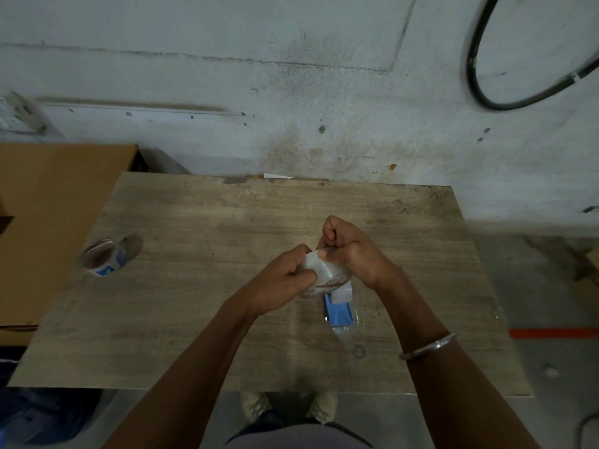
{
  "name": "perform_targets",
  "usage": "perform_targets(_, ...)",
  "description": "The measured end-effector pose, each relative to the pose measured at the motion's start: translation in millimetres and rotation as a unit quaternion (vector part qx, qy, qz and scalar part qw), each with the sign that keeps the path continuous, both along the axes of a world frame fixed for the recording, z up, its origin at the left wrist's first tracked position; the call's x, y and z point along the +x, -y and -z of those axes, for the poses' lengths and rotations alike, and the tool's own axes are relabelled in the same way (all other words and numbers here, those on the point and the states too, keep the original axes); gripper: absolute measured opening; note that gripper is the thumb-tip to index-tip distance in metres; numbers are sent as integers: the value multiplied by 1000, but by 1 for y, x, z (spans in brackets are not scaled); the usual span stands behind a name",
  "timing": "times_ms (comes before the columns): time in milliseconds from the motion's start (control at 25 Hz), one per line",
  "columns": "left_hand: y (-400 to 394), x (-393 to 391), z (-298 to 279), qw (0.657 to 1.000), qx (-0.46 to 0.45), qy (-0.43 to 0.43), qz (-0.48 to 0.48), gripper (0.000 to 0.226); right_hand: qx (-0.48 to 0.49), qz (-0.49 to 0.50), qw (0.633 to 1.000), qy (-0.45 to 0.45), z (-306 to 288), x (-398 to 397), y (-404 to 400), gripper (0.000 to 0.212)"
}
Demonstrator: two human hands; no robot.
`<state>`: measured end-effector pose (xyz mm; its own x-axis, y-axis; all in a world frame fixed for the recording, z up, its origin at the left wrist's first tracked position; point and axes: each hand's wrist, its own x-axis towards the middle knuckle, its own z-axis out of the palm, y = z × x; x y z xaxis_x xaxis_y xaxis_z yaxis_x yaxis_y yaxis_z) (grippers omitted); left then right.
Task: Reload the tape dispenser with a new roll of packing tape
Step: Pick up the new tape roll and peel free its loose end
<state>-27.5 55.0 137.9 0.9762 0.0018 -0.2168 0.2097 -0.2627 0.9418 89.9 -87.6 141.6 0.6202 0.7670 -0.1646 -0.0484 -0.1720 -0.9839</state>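
I've got the new tape roll (325, 275) held up over the middle of the wooden table (201, 303), approx centre of view, gripped from both sides. It's clear tape w/ a printed core edge facing down toward me. My left hand (283, 280) is wrapped round the roll's left side, thumb pressing on the outer tape face. My right hand (351, 251) is curled over the far right edge, thumb on the tape face near the top, other fingers bunched into a fist above it; can't tell if they're pinching a loose tape end.

Just under the roll, on the table, sits the blue tape dispenser (338, 311), mostly hidden by the roll and hands, w/ a bit of clear film beside its near end.

Further out, at the table's left edge, an old tape core w/ a blue label (102, 257) lies on its side, well apart from the hands. A silver bangle (428, 346) rings my right forearm. Left of the table there's a cardboard box (55, 222). A black cable loop (518, 59) hangs on the grey wall (259, 92) top right.
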Motion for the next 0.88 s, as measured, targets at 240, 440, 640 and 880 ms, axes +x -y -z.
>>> perform_targets(240, 2, 3, -4, 1000, -1, -1, -12, 8, -11, 0, 1000, 27, 0, 1, 0, 24)
perform_targets(440, -1, 2, -7, 1000, 3, -14, -7, 18, -10, -10, 1000, 22, 3, 2, -2, 25)
perform_targets(640, -4, 4, -6, 1000, 29, -7, 1, 18, -4, -6, 1000, 1, 7, 2, -4, 27)
perform_targets(880, -7, 4, -6, 999, 29, 7, 12, 5, -1, -6, 1000, -15, 7, -2, -4, 27)
